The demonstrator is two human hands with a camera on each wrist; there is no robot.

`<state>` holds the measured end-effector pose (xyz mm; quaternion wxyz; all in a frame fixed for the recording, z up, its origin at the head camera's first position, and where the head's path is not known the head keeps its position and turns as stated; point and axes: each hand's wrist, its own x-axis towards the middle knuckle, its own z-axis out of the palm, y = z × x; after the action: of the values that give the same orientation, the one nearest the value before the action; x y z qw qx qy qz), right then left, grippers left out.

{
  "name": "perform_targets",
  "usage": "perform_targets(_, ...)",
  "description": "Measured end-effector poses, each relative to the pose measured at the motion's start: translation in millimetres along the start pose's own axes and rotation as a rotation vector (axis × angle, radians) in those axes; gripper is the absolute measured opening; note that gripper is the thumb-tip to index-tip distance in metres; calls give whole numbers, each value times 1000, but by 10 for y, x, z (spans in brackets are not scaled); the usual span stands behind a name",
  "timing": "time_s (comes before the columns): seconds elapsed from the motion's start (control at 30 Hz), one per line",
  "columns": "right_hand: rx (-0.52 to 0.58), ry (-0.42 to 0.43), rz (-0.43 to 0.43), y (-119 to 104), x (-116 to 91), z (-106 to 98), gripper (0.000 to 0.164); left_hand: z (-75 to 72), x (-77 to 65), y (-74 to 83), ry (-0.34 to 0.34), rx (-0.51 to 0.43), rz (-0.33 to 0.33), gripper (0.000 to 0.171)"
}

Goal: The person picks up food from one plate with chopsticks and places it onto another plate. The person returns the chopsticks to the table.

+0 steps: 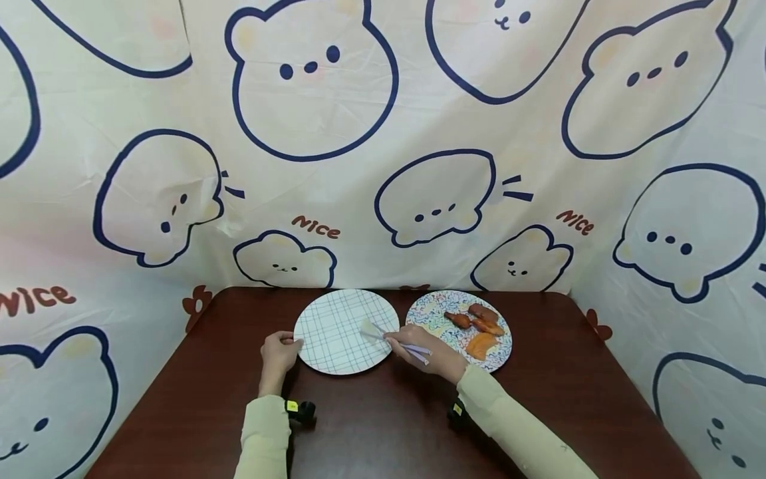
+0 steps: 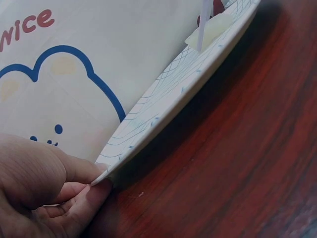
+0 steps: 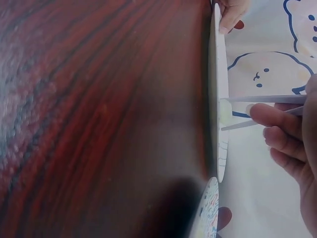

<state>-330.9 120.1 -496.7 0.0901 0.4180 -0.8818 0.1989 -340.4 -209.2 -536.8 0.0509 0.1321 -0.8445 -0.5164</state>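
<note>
My left hand (image 1: 278, 354) pinches the left rim of a white plate (image 1: 329, 342) with blue grid lines; thumb above, fingers below in the left wrist view. My right hand (image 1: 435, 354) holds a pair of pale purple chopsticks (image 1: 415, 348), their tips pointing left over that plate. In the right wrist view the two chopsticks (image 3: 270, 99) stand slightly apart, with a pale, yellowish-green piece of food (image 3: 225, 113) at their tips. That piece lies close over the plate's right part in the head view. The plate stands low over the table, its near rim casting a shadow.
To the right, a speckled multicolour plate (image 1: 427, 314) carries a brown drumstick (image 1: 457, 320), more brown pieces (image 1: 487, 326) and an orange piece (image 1: 481, 346). My right forearm passes near its front rim. Behind the brown table (image 1: 365, 426) hangs a bear-print cloth (image 1: 353, 199).
</note>
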Motion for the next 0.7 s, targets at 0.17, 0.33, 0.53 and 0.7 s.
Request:
perform_targets(0.17, 58, -38, 42, -10, 11, -42, 28, 11, 0, -3, 9, 4, 5, 37)
perform_targets(0.33, 70, -49, 53, -23, 2, -69, 28, 18, -2, -10, 5, 12, 11, 37)
perform_targets(0.53, 78, -33, 34, -40, -4, -85, 26, 12, -25, -25, -5, 15, 8, 39)
perform_targets(0.7, 87, -16, -1, -57, 13, -121, 27, 5, -3, -23, -2, 19, 6, 39)
